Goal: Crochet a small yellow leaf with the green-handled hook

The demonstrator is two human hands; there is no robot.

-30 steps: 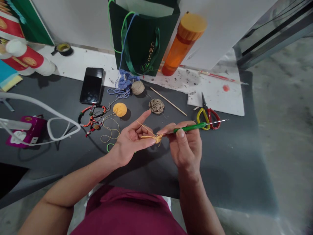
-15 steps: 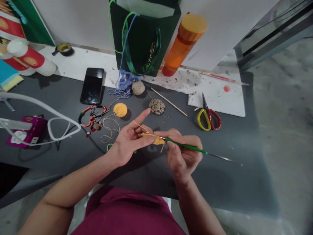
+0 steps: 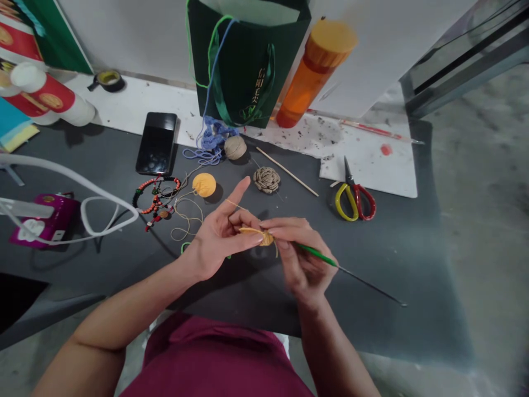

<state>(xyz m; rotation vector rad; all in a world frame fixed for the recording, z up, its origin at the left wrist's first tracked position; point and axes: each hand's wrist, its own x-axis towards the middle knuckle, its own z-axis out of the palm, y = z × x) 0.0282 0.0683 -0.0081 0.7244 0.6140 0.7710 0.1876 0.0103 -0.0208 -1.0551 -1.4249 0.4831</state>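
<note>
My left hand [image 3: 219, 237] pinches a small piece of yellow crochet [image 3: 266, 237] between thumb and fingers. Its index finger points up and away, with a strand of yellow yarn [image 3: 236, 205] running over it. In my right hand [image 3: 308, 253] is a crochet hook [image 3: 316, 254] with a green grip, its metal far end sticking out to the lower right. The hook's working tip is hidden by my fingers at the edge of the crochet piece. Beyond my left hand lies a yellow yarn ball [image 3: 204, 185], and a brown crocheted rosette [image 3: 266, 180] sits past the fingertips.
Scissors [image 3: 353, 193] and a thin wooden stick [image 3: 287, 171] lie to the right. Behind stand a green paper bag [image 3: 243, 71] and an orange bottle [image 3: 303, 77]. A phone [image 3: 156, 143], a beaded bracelet [image 3: 155, 201], blue yarn [image 3: 212, 138] and a white cable [image 3: 82, 172] are leftward.
My right hand has turned, so the hook's outer end points lower and more steeply downward. The right fingers have closed in on the crochet piece. My left hand has hardly moved.
</note>
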